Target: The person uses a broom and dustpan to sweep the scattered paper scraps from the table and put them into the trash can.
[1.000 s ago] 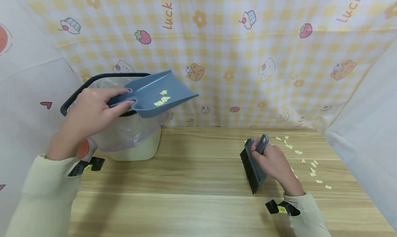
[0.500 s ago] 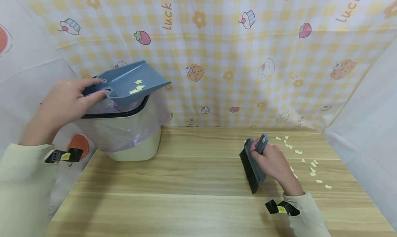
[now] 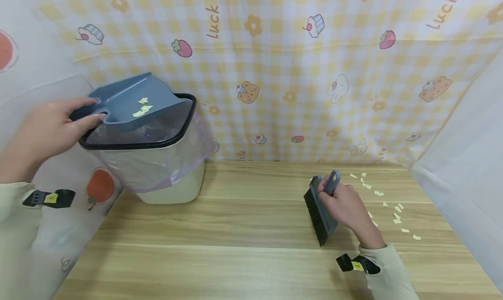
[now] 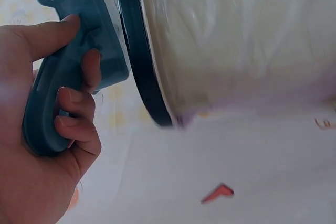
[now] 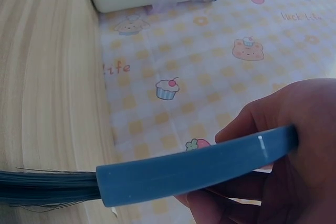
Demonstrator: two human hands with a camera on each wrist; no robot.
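My left hand [image 3: 53,132] grips the handle of a blue dustpan [image 3: 129,94], which is held over the mouth of a cream trash can [image 3: 178,186]. A few pale yellow paper scraps [image 3: 142,110] lie on the pan. In the left wrist view the fingers curl round the dustpan handle [image 4: 50,93], close beside the can's dark rim [image 4: 142,51]. My right hand [image 3: 347,206] holds a blue hand brush [image 3: 324,204] on the table, its black bristles [image 3: 314,215] facing left. The brush's blue body [image 5: 194,169] crosses the right wrist view.
More paper scraps [image 3: 397,215] are scattered on the wooden table [image 3: 243,230] to the right of the brush. A clear bag with a purple edge [image 3: 173,173] lines the can. A yellow checked cloth [image 3: 275,73] hangs behind, and white cloth [image 3: 471,129] covers the sides.
My left hand has moved left with the dustpan, bringing the pan from beyond the can's right side to above its opening. The scraps stay on the pan. My right hand and brush stay put.
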